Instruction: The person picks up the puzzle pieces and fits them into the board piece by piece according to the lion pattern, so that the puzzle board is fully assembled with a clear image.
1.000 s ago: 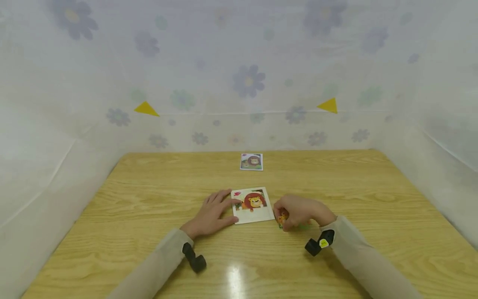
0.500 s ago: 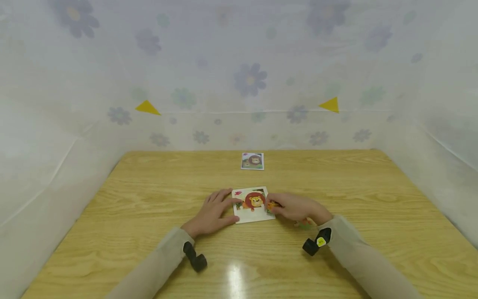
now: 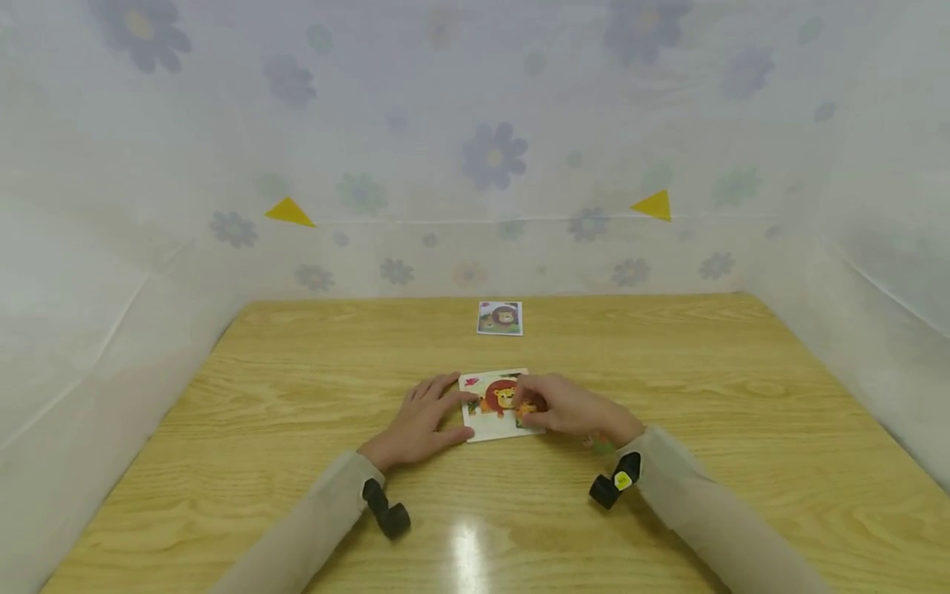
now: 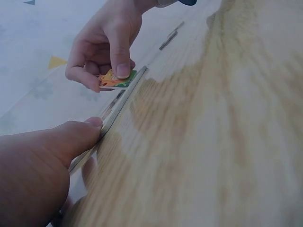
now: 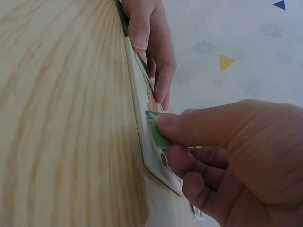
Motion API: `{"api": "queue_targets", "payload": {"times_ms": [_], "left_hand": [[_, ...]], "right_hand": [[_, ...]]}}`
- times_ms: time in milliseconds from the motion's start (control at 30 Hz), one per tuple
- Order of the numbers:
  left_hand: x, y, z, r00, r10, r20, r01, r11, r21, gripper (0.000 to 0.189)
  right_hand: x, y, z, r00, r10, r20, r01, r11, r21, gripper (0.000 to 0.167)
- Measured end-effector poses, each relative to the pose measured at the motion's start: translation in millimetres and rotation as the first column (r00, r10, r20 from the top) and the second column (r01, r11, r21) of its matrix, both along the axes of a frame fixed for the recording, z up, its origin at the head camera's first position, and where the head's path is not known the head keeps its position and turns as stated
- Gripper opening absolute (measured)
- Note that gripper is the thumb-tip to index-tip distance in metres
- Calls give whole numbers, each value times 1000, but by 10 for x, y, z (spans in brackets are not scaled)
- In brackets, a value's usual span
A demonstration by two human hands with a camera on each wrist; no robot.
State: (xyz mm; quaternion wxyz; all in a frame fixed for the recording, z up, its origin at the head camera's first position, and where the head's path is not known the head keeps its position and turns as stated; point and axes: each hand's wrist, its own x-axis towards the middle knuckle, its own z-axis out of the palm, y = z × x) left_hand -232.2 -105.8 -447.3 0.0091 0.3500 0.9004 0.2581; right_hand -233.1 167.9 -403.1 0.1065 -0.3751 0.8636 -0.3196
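Observation:
A square puzzle board [image 3: 486,429] with a white frame and a lion picture lies on the wooden table. Along its left side my left hand [image 3: 421,422] rests with fingers extended, thumb and index finger on the frame. My right hand [image 3: 575,407] pinches a puzzle piece [image 4: 110,79] between thumb and fingers, over the right part of the board. Orange with a spotted cub and green grass, that piece hovers tilted close above the board in the left wrist view. Its green corner [image 5: 157,133] shows under my thumb in the right wrist view.
Another loose puzzle piece [image 3: 598,444] lies right of the board, partly hidden beneath my right wrist. Farther back sits a small lion picture card [image 3: 500,318]. A white flowered curtain [image 3: 430,165] encloses the table's back and sides.
My right hand has brought the puzzle piece from the table at the board's right leftward over the board. My left hand has stayed at the left edge.

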Motion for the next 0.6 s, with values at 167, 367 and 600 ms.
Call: {"api": "queue_targets", "payload": {"times_ms": [167, 367, 600], "left_hand": [[20, -13, 6, 1000, -1, 14, 1, 1000, -5, 51], [37, -27, 5, 1000, -2, 17, 2, 1000, 4, 51], [14, -15, -3, 1000, -4, 0, 4, 1000, 13, 50]], "right_hand": [[-18, -56, -48, 1000, -21, -9, 21, 1000, -15, 8], [-10, -174, -49, 994, -42, -102, 44, 999, 17, 12], [-71, -319, -81, 994, -25, -106, 29, 999, 27, 15]]}}
